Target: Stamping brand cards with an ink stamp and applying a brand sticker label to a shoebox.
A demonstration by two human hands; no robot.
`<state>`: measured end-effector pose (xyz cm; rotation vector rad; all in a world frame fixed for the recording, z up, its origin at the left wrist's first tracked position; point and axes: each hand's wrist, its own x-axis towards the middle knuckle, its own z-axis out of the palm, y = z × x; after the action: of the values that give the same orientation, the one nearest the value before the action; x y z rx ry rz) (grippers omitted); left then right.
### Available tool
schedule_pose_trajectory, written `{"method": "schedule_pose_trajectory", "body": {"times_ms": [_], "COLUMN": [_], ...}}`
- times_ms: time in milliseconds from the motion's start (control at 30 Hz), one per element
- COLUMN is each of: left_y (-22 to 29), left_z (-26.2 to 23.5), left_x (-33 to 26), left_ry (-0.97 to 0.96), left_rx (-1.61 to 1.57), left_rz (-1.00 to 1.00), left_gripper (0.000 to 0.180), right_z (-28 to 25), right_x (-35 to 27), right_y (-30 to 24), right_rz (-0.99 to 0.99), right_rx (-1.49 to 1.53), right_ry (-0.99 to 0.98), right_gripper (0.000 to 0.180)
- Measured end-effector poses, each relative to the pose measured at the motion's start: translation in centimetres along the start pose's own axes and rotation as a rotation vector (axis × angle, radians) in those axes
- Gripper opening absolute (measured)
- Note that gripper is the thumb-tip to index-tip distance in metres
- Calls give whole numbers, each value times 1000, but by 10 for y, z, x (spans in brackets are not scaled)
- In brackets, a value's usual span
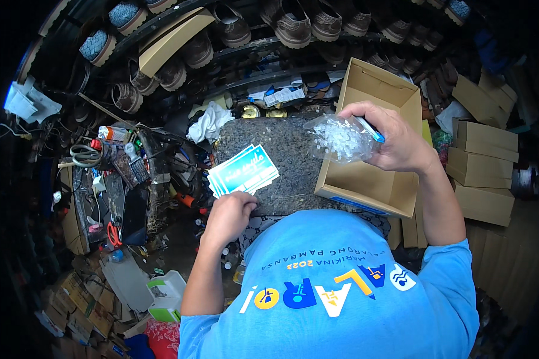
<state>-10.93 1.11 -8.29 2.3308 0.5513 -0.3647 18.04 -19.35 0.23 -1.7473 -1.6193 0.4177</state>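
My left hand (230, 216) is closed, with its curled fingers at the lower edge of a small fanned stack of teal-and-white printed cards (245, 170). Whether it pinches anything is hidden. The cards lie on a dark, rough-topped work block (287, 140). Up on the right, my right hand (398, 136) grips a clear plastic bag (341, 139) filled with small whitish pieces. A slim blue-and-white pen-like item (370, 129) also sits in that hand. Underneath stands an open brown cardboard box (365, 185), tilted and partly covered by the hand and bag.
Brown shoes (293, 27) line the racks at the back. Stacked cardboard boxes (482, 170) stand at right. To the left is a cluttered tool bench with orange-handled scissors (114, 234). Crumpled white paper (211, 122) lies beside the block's far left corner.
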Motion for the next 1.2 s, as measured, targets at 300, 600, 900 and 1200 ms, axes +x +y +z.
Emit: {"method": "schedule_pose_trajectory", "body": {"times_ms": [300, 600, 900, 1200], "left_y": [-8, -15, -2, 47], "left_z": [-12, 22, 5, -61], "left_x": [2, -2, -14, -50], "left_ry": [50, 25, 191, 657], "left_rx": [35, 156, -50, 66], "left_rz": [-16, 78, 30, 758], "left_gripper": [11, 16, 9, 20], "right_z": [0, 2, 1, 2], "right_x": [-5, -6, -8, -7], "right_y": [-1, 1, 1, 3], "right_rz": [8, 0, -4, -7], "right_rx": [-14, -12, 5, -12], "right_ry": [6, 10, 31, 51], "right_gripper": [57, 57, 55, 56]}}
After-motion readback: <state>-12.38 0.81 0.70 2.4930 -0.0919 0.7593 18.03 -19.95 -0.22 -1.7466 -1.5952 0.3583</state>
